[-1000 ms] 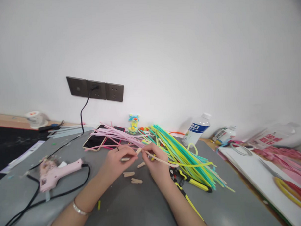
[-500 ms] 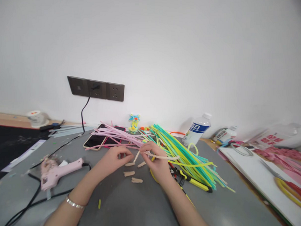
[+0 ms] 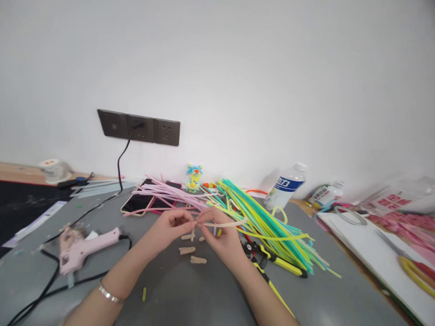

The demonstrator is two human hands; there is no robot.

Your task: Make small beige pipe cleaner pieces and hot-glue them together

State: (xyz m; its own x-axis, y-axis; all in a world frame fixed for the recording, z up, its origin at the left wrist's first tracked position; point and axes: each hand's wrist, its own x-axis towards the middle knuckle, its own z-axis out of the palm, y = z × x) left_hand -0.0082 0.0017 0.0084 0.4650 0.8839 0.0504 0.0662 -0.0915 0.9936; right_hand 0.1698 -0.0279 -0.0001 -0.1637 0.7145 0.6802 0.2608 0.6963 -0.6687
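A beige pipe cleaner (image 3: 228,224) runs between both hands, above the grey table. My left hand (image 3: 172,229) pinches its near end, with thumb and forefinger together. Right beside it, my right hand (image 3: 220,232) is closed on the same pipe cleaner, whose loose length sticks out to the right and bends at its tip. Below the fingers lie short folded beige pieces (image 3: 198,260), partly hidden by the hands near the top. Yellow-handled pliers (image 3: 278,260) rest just right of my right hand.
Green and yellow pipe cleaners (image 3: 265,213) spread to the right, pink ones (image 3: 175,193) behind over phones. At left lies a pink glue gun (image 3: 88,248) with a black cord. A bottle (image 3: 286,184) stands by the wall; scissors (image 3: 417,270) lie far right.
My right hand has moved left with the beige pipe cleaner, until its fingertips meet those of my left hand. The left fingers have closed on the pipe cleaner's end.
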